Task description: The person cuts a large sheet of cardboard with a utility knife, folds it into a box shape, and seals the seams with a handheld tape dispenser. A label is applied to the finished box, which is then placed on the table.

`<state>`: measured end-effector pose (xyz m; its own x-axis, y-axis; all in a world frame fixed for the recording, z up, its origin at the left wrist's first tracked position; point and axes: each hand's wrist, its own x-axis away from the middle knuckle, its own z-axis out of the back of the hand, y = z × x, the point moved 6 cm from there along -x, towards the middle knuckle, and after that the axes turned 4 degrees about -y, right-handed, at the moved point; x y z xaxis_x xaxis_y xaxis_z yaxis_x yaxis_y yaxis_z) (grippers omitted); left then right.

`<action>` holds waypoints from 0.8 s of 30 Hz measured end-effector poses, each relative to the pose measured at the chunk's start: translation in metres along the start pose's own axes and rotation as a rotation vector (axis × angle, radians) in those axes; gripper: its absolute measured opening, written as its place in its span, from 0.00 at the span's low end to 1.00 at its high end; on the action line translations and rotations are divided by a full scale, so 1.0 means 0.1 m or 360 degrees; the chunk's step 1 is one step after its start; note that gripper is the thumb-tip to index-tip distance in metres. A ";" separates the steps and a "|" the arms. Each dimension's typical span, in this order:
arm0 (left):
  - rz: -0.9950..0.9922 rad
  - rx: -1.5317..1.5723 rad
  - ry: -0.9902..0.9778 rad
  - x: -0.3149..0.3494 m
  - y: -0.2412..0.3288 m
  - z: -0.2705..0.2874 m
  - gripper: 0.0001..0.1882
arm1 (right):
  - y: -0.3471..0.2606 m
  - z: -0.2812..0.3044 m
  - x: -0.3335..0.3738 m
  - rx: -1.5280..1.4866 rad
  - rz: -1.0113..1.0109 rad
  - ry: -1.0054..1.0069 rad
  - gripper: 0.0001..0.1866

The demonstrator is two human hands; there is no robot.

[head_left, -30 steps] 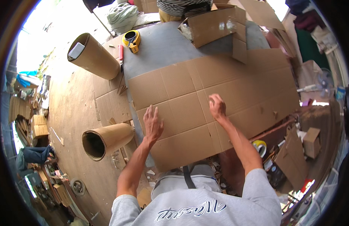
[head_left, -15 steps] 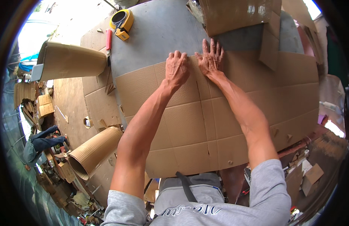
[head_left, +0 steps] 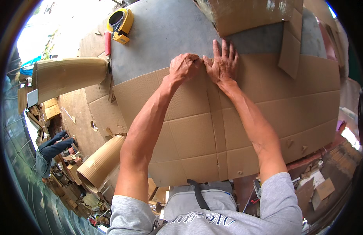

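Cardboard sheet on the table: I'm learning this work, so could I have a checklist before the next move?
1. Cardboard sheet spread open: ok, its crease lines show.
2. Right hand placed: ok, palm down at the far edge, fingers spread.
3. Left hand grip: cannot tell; fingers curled at the far edge, contact hidden.
4. Far side clear: not ok, a box flap overlaps the sheet in view.
5. Tape dispenser off the sheet: ok, beyond it.

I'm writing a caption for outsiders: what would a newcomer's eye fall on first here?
Probably the large creased cardboard sheet across the grey table, with the left hand curled and the right hand spread at its far edge. Next come the yellow tape dispenser at the table's upper left and two cardboard tubes at the picture's left.
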<state>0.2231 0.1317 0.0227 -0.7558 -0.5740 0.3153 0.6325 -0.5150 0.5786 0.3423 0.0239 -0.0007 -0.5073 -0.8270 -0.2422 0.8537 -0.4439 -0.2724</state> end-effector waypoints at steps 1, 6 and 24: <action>0.0010 0.0004 -0.0024 -0.01 0.00 0.00 0.17 | 0.00 -0.01 0.00 0.0006 -0.0008 -0.0023 0.40; 0.0043 -0.0006 -0.0074 -0.02 -0.01 -0.01 0.16 | 0.01 -0.03 -0.01 0.0047 -0.0025 -0.0056 0.41; 0.0173 -0.0148 -0.0058 0.01 -0.02 -0.05 0.14 | 0.00 0.01 -0.01 -0.0007 -0.0007 -0.0008 0.43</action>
<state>0.2217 0.1295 0.0181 -0.6863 -0.6073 0.4003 0.7229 -0.5086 0.4677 0.3431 0.0246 0.0004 -0.5104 -0.8268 -0.2362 0.8509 -0.4460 -0.2777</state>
